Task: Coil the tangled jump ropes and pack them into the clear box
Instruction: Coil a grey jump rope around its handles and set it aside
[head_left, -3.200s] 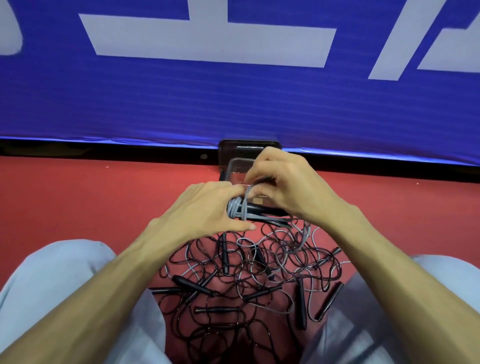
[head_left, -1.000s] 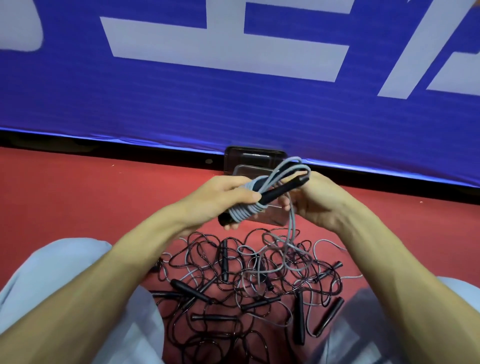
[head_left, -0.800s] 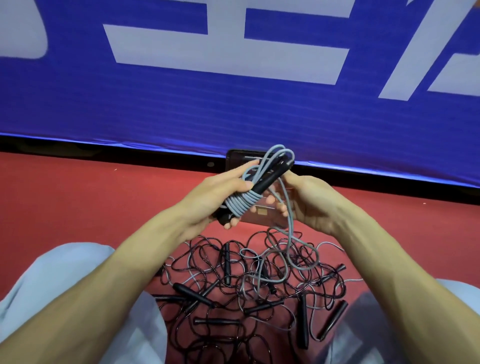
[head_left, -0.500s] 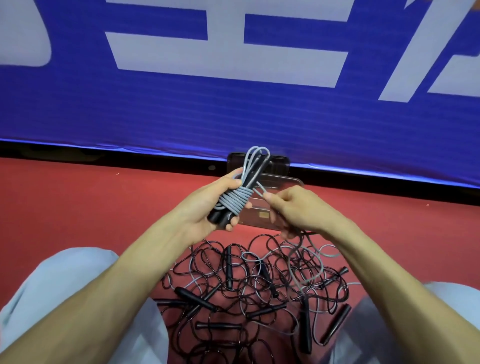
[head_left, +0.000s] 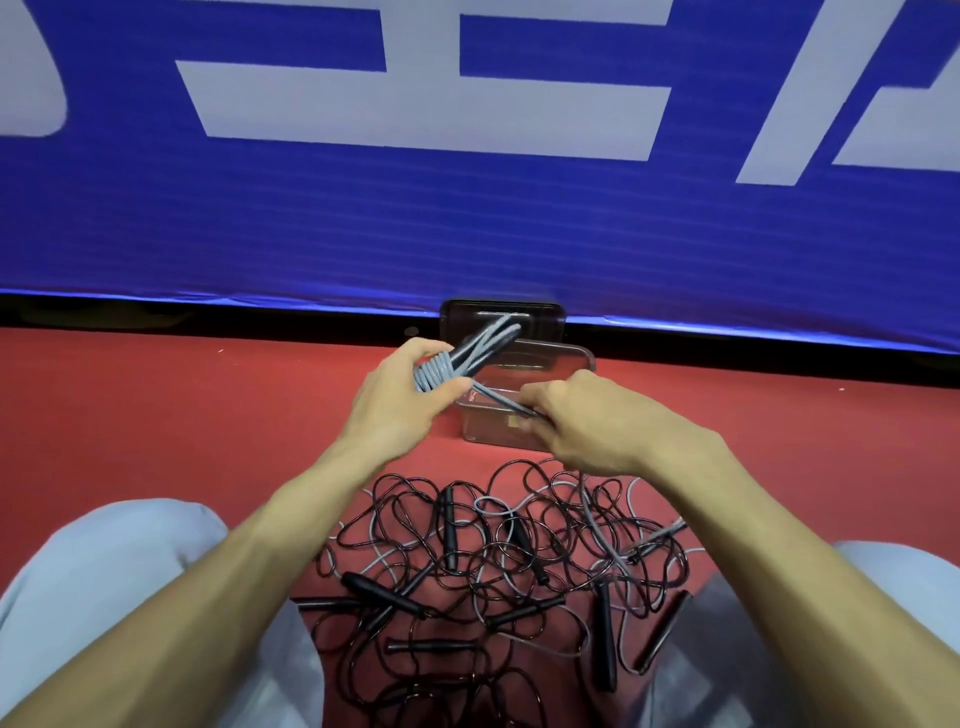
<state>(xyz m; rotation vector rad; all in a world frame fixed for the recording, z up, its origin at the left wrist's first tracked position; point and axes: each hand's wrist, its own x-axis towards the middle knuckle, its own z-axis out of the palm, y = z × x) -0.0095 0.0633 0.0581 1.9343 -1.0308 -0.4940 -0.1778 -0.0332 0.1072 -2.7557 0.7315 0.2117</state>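
My left hand (head_left: 400, 405) grips a grey jump rope bundle (head_left: 457, 358), its cord wound round black handles that point up and to the right. My right hand (head_left: 576, 415) pinches the free grey cord end (head_left: 496, 397), drawn taut from the bundle toward the right. Both hands hover over the clear box (head_left: 545, 364) on the red floor. Below them lies a tangled pile of black and grey jump ropes (head_left: 498, 561) with several black handles, between my knees.
The box's dark lid (head_left: 501, 314) leans against the blue banner wall (head_left: 467, 218) behind the box. Red floor (head_left: 182, 415) stretches to either side. My light-trousered knees (head_left: 119, 571) flank the pile.
The bundle has tipped from pointing up to lying more sideways. My right hand has pulled the loose cord out of the pile and drawn it tight to the right.
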